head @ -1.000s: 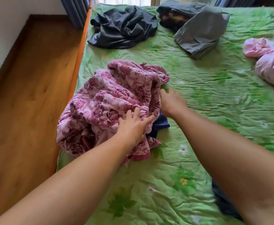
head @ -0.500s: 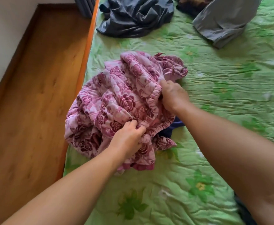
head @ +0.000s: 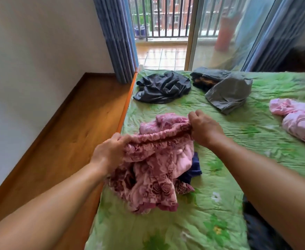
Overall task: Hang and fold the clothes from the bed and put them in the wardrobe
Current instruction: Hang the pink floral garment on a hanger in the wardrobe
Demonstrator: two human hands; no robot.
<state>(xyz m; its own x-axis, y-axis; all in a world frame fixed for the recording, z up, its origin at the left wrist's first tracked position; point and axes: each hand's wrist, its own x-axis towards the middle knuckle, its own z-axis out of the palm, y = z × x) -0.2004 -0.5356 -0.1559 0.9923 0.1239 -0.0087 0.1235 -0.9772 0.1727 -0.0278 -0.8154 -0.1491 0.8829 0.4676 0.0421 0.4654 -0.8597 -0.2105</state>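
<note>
At the bed's (head: 220,204) left edge, the left hand (head: 110,152) and right hand (head: 205,129) each grip, fingers curled, one end of the rose-print garment's (head: 155,170) gathered waistband (head: 155,138). The band's long axis runs from 9 to 3 o'clock, its right end slightly higher. The rest droops toward 6 o'clock, bunched on the sheet over a dark blue cloth (head: 195,168). A black garment (head: 163,88) lies at 12 o'clock, a grey garment (head: 229,92) at 1, a pink garment (head: 299,118) at 3.
</note>
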